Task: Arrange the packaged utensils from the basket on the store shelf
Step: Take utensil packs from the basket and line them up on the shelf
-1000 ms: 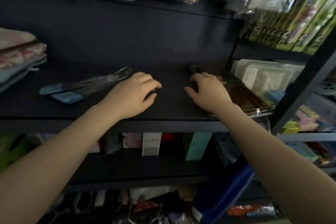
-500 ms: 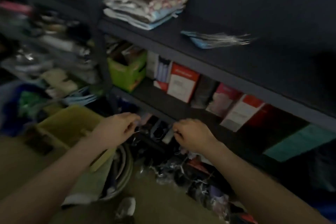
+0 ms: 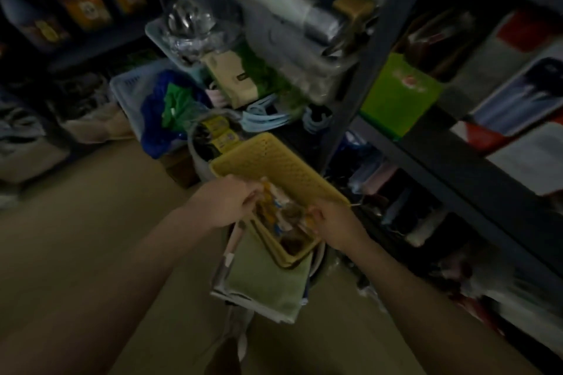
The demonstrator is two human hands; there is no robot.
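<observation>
Two bare hands reach down into a yellow perforated plastic basket (image 3: 283,170) that sits low beside a dark metal store shelf (image 3: 475,170); the packaged utensils (image 3: 281,216), a blurred jumble of orange, white and brown wrappers, lie inside the basket between the two hands; the left hand (image 3: 227,201) is at the basket's left rim, its fingers (image 3: 253,193) curled around the near end of the packets; the right hand (image 3: 338,224) is at the basket's right side, its fingers (image 3: 313,216) bent into the packets, though blur hides whether they actually pinch one; the basket rests on a folded pale green cloth (image 3: 265,280) and a round light-coloured bowl (image 3: 318,259), above a beige floor (image 3: 91,237); just behind the basket stand a white laundry basket with blue and green fabric (image 3: 170,106) and yellow-labelled packets (image 3: 221,131); a green cardboard box (image 3: 399,94) and red-and-white boxes (image 3: 524,106) fill the shelf at right; the upright shelf post (image 3: 365,70) rises close behind the basket's far corner.
</observation>
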